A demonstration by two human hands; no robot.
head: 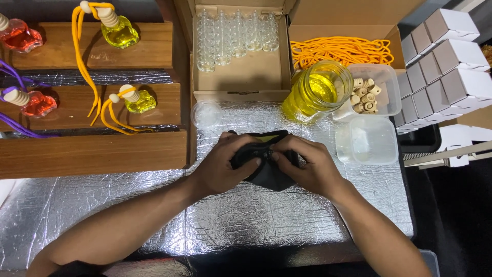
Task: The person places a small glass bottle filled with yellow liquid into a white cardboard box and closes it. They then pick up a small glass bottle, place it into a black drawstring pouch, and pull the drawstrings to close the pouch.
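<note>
Both hands meet over the middle of the silver foil surface, gripping a small black pouch between them. The left hand clasps the pouch's left side, its fingers curled over the top edge. The right hand closes on the right side, fingertips pinching near the top, where there seems to be a drawstring or seam, though the dark cloth hides the detail. A strip of yellow shows at the pouch's upper rim.

Just beyond the hands stands a glass jar of yellow liquid, with a small round clear lid to its left. Right of the jar, a clear tub holds wooden caps, and a second clear tub sits nearer the right hand. An open cardboard box carries rows of empty small glass bottles, beside a heap of orange cord. On wooden steps to the left rest 2 yellow-filled bottles with orange cords and 2 red ones. White cartons are stacked at the far right.
</note>
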